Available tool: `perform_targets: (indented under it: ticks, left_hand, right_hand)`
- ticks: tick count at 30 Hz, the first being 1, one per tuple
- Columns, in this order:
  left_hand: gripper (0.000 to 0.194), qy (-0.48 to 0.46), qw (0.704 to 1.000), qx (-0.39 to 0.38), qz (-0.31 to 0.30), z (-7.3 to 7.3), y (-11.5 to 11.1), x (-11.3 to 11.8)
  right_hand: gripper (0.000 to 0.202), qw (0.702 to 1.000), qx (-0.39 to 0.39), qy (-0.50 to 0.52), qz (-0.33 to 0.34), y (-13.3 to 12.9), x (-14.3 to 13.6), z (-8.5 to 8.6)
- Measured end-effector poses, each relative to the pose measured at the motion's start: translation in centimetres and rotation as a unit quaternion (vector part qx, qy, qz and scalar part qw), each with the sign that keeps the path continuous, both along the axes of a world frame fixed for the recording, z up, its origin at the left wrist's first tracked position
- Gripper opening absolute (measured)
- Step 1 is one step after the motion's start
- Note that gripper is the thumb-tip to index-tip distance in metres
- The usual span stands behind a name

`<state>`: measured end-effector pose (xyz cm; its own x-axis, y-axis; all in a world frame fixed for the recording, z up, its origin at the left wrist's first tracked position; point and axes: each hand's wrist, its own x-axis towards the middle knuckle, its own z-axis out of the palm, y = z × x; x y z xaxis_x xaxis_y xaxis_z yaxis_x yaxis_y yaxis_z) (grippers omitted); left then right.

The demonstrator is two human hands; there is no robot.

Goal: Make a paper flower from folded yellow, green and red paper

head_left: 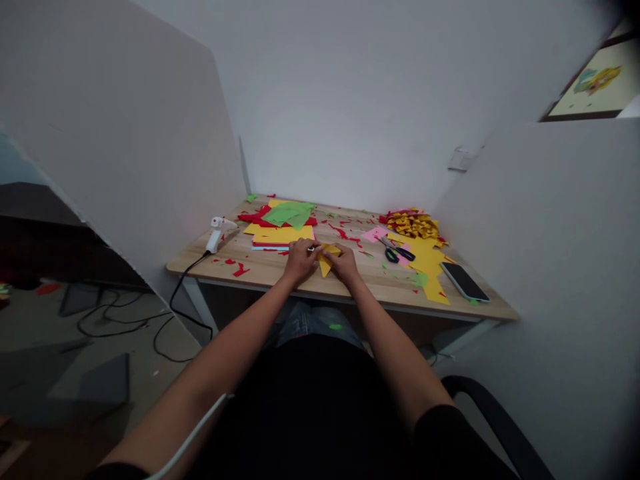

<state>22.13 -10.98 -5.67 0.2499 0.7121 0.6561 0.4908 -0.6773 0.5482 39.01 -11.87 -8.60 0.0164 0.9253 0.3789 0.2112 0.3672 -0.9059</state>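
Observation:
Near the front edge of the table, a small folded piece of yellow paper (325, 265) is held between my two hands, one of its points hanging downward. My left hand (301, 261) is closed on its left side, and a small white thing shows at the fingertips. On the right side, my right hand (345, 262) pinches the same paper. Just behind my left hand lies a stack of coloured sheets (283, 235), with crumpled green paper (290, 215) and red paper (253, 218) on top.
A white glue gun (216, 237) with a black cord stands at the left. To the right are black-handled scissors (399, 251), yellow paper scraps (425, 260), a phone (465, 281) and a yellow-red paper bundle (411, 223). Red bits (345, 233) dot the wooden table (370, 273).

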Motion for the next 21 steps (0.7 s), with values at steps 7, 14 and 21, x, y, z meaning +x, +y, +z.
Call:
perform_targets:
  ticks: [7, 14, 21]
  left_hand:
    - [0.019, -0.007, 1.0, 0.0, 0.014, 0.06, -0.21, -0.08]
    - [0.013, -0.021, 1.0, -0.002, 0.011, -0.04, -0.15, -0.08]
    - [0.006, -0.009, 1.0, -0.001, 0.006, -0.09, -0.1, -0.16]
  right_hand:
    - [0.032, 1.0, -0.006, 0.006, -0.007, -0.12, -0.03, 0.07]
    - [0.031, 1.0, -0.004, 0.019, -0.014, 0.03, 0.11, -0.11]
    - [0.032, 1.0, 0.009, 0.018, -0.004, 0.04, 0.06, -0.1]
